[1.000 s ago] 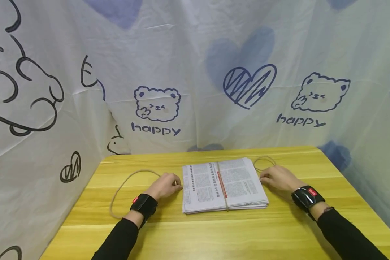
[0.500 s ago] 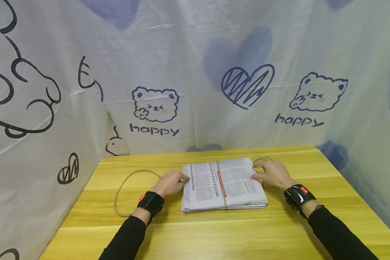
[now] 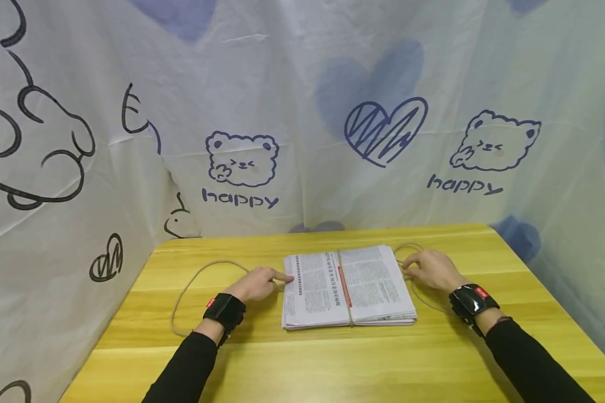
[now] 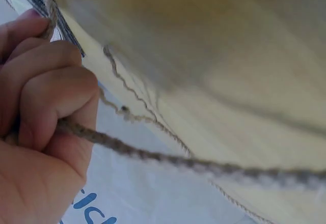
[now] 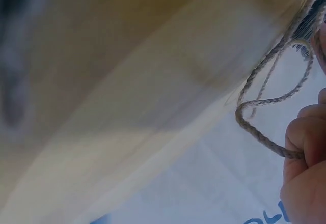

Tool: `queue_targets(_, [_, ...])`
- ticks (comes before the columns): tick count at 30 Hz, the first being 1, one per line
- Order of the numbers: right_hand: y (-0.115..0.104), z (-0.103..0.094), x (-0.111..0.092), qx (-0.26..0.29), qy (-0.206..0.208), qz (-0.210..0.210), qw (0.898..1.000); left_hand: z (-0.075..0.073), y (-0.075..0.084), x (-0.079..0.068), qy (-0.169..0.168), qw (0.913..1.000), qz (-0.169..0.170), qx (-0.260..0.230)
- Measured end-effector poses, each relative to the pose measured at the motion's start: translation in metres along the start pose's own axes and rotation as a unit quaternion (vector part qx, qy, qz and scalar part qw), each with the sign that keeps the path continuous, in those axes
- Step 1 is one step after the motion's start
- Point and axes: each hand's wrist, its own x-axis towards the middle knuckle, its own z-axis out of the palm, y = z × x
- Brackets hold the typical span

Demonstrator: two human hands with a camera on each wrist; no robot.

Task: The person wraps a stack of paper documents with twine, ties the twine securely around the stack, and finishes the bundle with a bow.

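A flat stack of folded newspapers (image 3: 312, 296) lies mid-table, with a strand of twine (image 3: 345, 286) across its middle from back to front. My left hand (image 3: 254, 284) is at the stack's left edge, index finger stretched onto the top sheet. Its other fingers curl round a length of braided twine (image 4: 153, 155), plain in the left wrist view. Just off the right edge, my right hand (image 3: 436, 270) grips twine (image 5: 262, 140) too; the right wrist view shows it running into the curled fingers, which are partly cut off by the frame.
Loose twine (image 3: 200, 272) loops on the yellow wood-grain table (image 3: 302, 364) at the left. More twine (image 3: 423, 299) curves beside the right hand. A white printed cloth (image 3: 302, 112) hangs behind the table and along both sides. Each wrist wears a black strap.
The left index finger has stretched out onto the top sheet. My right hand reached over the stack's right edge with fingers parted, then drew back right with fingertips together.
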Motion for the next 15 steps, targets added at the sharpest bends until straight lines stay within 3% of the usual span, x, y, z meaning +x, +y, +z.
queue_targets(4, [0.001, 0.0, 0.002, -0.016, 0.005, -0.007, 1.0, -0.003, 0.0, 0.001, -0.009, 1.0, -0.002, 0.0])
queue_targets(10, [0.008, -0.016, -0.004, 0.053, -0.026, 0.035, 0.998, -0.007, 0.0, 0.003, -0.011, 0.9996, 0.009, -0.023])
queue_targets(13, [0.013, -0.024, -0.008, 0.044, -0.026, 0.009, 0.999, -0.008, 0.001, 0.005, -0.007, 0.9992, 0.021, -0.033])
queue_targets(15, [0.014, -0.025, -0.009, 0.006, 0.003, -0.022, 1.0, -0.007, 0.003, 0.006, 0.001, 0.9993, 0.031, -0.022])
